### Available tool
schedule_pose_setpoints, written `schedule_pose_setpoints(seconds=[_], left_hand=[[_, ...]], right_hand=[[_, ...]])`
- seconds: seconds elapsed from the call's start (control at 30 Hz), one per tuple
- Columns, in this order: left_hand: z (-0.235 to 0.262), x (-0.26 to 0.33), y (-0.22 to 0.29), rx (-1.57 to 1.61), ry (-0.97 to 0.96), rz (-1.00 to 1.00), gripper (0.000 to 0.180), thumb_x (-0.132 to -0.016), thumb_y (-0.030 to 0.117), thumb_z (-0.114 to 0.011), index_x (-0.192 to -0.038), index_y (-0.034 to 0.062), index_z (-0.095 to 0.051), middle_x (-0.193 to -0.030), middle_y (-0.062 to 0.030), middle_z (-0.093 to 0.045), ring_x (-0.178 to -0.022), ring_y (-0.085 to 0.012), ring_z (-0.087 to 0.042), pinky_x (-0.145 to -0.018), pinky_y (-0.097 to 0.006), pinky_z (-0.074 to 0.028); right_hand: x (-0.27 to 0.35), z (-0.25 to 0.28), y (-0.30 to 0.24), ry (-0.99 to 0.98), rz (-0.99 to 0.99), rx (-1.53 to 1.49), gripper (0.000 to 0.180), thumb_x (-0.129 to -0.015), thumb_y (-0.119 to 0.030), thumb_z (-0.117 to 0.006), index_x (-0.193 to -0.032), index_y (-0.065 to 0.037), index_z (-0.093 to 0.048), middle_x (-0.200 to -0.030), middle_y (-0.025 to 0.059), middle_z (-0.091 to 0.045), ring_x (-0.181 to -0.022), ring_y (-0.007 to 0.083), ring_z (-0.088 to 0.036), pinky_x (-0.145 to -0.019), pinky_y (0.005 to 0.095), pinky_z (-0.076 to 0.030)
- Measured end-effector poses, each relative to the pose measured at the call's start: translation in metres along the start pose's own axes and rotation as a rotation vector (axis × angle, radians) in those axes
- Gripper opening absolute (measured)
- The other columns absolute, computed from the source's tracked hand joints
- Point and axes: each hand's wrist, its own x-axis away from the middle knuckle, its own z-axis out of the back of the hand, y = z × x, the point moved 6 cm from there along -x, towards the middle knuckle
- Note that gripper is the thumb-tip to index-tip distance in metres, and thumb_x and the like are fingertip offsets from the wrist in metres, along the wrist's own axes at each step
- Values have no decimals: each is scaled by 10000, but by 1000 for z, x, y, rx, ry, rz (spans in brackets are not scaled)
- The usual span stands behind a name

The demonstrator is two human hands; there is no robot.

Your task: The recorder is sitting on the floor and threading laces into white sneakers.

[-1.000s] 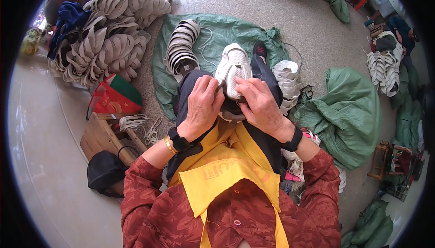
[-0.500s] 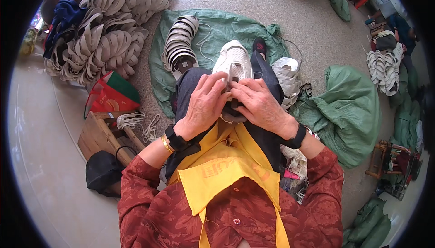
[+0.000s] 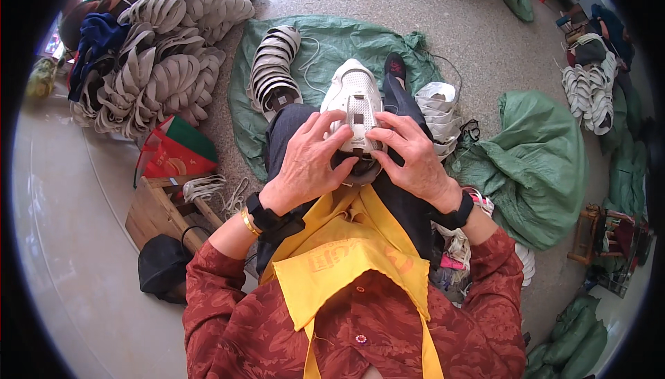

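Observation:
A white perforated shoe upper (image 3: 355, 82) rests between my knees, its toe pointing away from me and its dark ankle opening towards me. My left hand (image 3: 309, 159) grips its left side, fingers on the upper and thumb near the opening. Opposite it, my right hand (image 3: 410, 161) holds the right side, fingertips beside the slot in the front and thumb at the opening's edge. Just beyond my left knee lies a curved row of nested uppers (image 3: 272, 64) on a green woven sheet (image 3: 339, 27). More white uppers (image 3: 438, 112) stand by my right leg.
A large heap of grey-white shoe parts (image 3: 166, 60) fills the far left. Nearer are a red and green bag (image 3: 176, 150) and a wooden stool (image 3: 156, 209) with white laces (image 3: 204, 188). On the right sits a bulging green sack (image 3: 533, 171).
My right hand has moved slightly right, and the hands are further apart. More of the upper's front slot shows between them. The view has shifted a little.

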Motion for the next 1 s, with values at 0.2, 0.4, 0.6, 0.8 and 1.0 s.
schedule_pose_setpoints(seconds=[0.2,0.4,0.6,0.8,1.0], left_hand=[[1,-7,6,-61,-90,11,441,-725,87,-788,-1117,74,-585,-1164,-121,-558,-1030,-329,-593,-838,-426,-515],[-8,-2,11,-248,-36,-90,359,-751,2,-683,-1097,73,-615,-1216,-121,-589,-1045,-330,-603,-831,-423,-521],[-11,9,7,-208,20,-18,221,-820,-78,-585,-1029,-17,-617,-1273,-205,-633,-1106,-426,-613,-938,-486,-507],[-15,16,6,-287,21,-21,186,-824,-73,-554,-993,-1,-586,-1331,-195,-621,-1123,-415,-603,-946,-484,-502],[-14,17,3,-314,8,-29,211,-780,-91,-585,-961,17,-573,-1374,-180,-622,-1168,-395,-600,-985,-482,-490]], right_hand=[[1,2,0,24,-20,-43,408,-784,14,-776,-1176,-68,-699,-1326,155,-639,-1192,356,-625,-1010,419,-518],[3,3,-2,92,20,-45,330,-807,-7,-729,-1131,-45,-678,-1247,191,-643,-1116,391,-624,-967,446,-525],[11,-9,-6,141,101,-11,339,-837,-45,-733,-1169,-35,-668,-1253,182,-647,-1091,366,-628,-965,434,-524],[36,-2,0,177,23,-174,383,-837,-34,-741,-1213,-32,-669,-1214,156,-680,-1098,340,-649,-967,408,-539],[117,35,50,432,-425,-170,136,-903,-52,-739,-1038,-42,-748,-1010,89,-763,-911,230,-736,-815,342,-578]])
